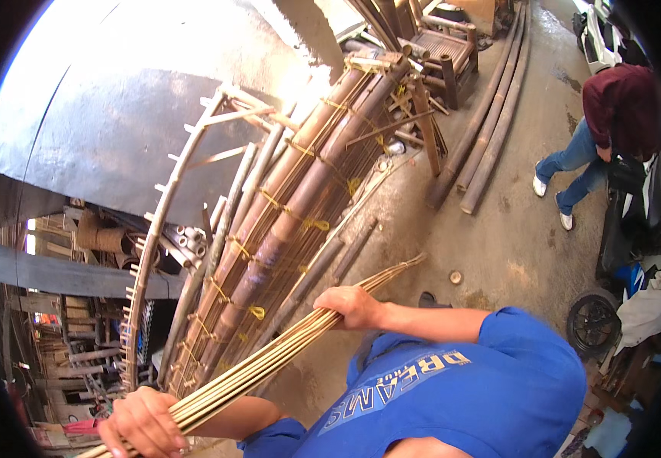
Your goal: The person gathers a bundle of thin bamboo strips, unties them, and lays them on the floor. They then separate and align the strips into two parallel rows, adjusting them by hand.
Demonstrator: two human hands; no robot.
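Note:
A long bundle of thin, pale bamboo strips (258, 365) slants across my front from lower left to upper right. At the lower left, my left hand (143, 422) has its fingers wrapped round the bundle, near the picture's edge. Farther along, my right hand (352, 305) is closed on the same strips. Past it, their tips run together and point over the concrete floor. The bundle's lower left end is cut off by the rim of the view.
Large brown bamboo poles (269, 237) tied with yellow cord lean to the left, beside a curved bamboo ladder (164, 198). Long poles (491, 122) lie on the floor near a bamboo chair (441, 47). A person (620, 114) stands at far right, by motorcycles and a wheel (594, 320).

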